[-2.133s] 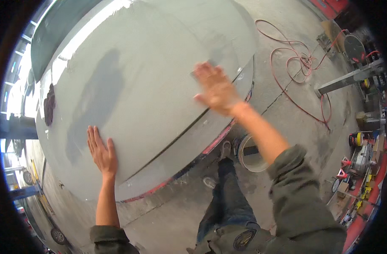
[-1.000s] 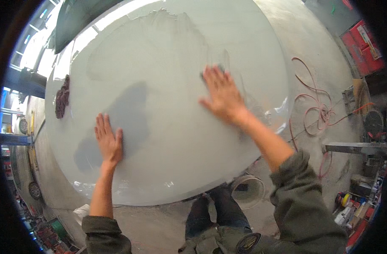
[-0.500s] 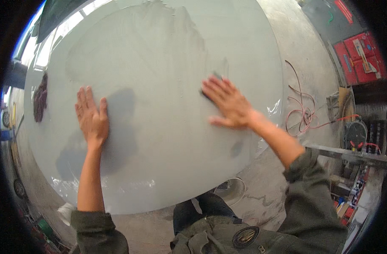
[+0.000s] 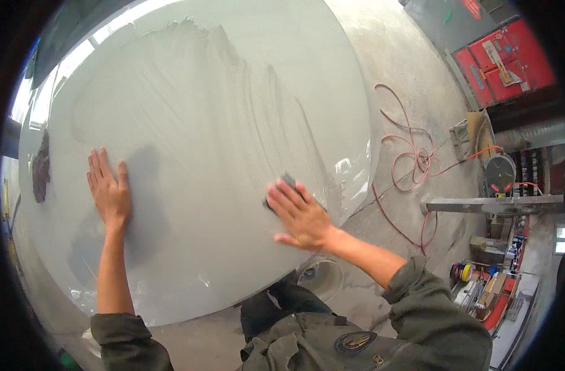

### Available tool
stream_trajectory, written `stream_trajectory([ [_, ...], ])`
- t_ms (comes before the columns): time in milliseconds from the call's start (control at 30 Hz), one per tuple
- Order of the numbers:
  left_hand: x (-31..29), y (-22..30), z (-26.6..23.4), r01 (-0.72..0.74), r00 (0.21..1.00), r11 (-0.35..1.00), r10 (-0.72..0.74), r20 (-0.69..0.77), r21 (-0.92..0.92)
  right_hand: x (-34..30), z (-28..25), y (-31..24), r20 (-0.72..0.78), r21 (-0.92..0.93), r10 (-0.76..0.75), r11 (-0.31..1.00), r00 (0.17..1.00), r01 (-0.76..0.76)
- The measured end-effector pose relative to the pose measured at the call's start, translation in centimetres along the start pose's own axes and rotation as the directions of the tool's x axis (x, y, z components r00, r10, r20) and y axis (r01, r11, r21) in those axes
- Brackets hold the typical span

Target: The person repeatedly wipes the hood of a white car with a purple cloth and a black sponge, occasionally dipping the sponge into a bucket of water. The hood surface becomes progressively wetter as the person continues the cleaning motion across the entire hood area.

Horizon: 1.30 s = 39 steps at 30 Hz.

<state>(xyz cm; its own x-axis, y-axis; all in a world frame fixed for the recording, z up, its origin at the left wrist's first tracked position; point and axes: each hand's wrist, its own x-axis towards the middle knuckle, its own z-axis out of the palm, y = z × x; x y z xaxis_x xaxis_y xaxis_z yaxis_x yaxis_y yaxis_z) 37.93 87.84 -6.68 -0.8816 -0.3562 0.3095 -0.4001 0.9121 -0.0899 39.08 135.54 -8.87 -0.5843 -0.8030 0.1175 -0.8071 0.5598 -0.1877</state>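
Note:
A large, wet, light grey curved panel [image 4: 202,260], shaped like a car hood, spreads in front of me. My left hand [image 4: 110,196] lies flat on its left part, fingers stretched out, holding nothing. Toward the near right side, my right hand [image 4: 304,219] presses a dark grey sanding pad [image 4: 288,179] against the surface. Only the pad's edges show past the fingers; the rest is hidden beneath them. Dark wet streaks run down the panel beyond this hand. A crumpled dark purple cloth [image 4: 41,170] rests near the panel's left edge.
Below the panel's near right edge stands a bucket [image 4: 319,278]. A reddish hose [image 4: 412,157] lies coiled on the floor at right. Farther right are a red tool cabinet [image 4: 505,65], a metal bar [image 4: 492,204] and a tray of tools [image 4: 498,297].
My right hand has swept toward me over the panel with the sanding pad, and fresh streaks show behind it. The left hand stays flat on the panel. The view has shifted to the right.

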Motion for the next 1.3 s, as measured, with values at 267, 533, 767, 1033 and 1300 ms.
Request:
stream_trajectory([
  [267, -1.5, 1.7, -2.4, 0.013, 0.997, 0.994, -0.005, 0.071, -0.111, 14.9, -2.9, 8.4, 0.183, -0.002, -0.302, 0.952, 0.936, 0.308],
  [533, -0.8, 2.7, -2.8, 0.008, 0.998, 0.981, 0.004, 0.062, -0.192, 33.0, -4.8, 16.1, -0.054, 0.015, 0.237, 0.971, 0.970, -0.237],
  [767, -0.9, 0.9, -2.9, 0.052, 0.997, 0.988, -0.042, 0.068, -0.147, 19.0, -0.3, 3.7, -0.003, -0.094, -0.013, 0.996, 1.000, 0.012],
  [1033, -1.5, 2.4, -4.0, 0.089, 0.992, 0.971, -0.065, 0.112, -0.223, 20.7, -2.0, 5.1, 0.190, 0.056, -0.317, 0.949, 0.929, 0.312],
  [1300, -0.9, 3.4, -4.3, 0.053, 0.997, 0.965, -0.037, 0.069, -0.256, 39.7, -3.5, 8.0, -0.039, 0.025, 0.220, 0.975, 0.975, -0.220],
])
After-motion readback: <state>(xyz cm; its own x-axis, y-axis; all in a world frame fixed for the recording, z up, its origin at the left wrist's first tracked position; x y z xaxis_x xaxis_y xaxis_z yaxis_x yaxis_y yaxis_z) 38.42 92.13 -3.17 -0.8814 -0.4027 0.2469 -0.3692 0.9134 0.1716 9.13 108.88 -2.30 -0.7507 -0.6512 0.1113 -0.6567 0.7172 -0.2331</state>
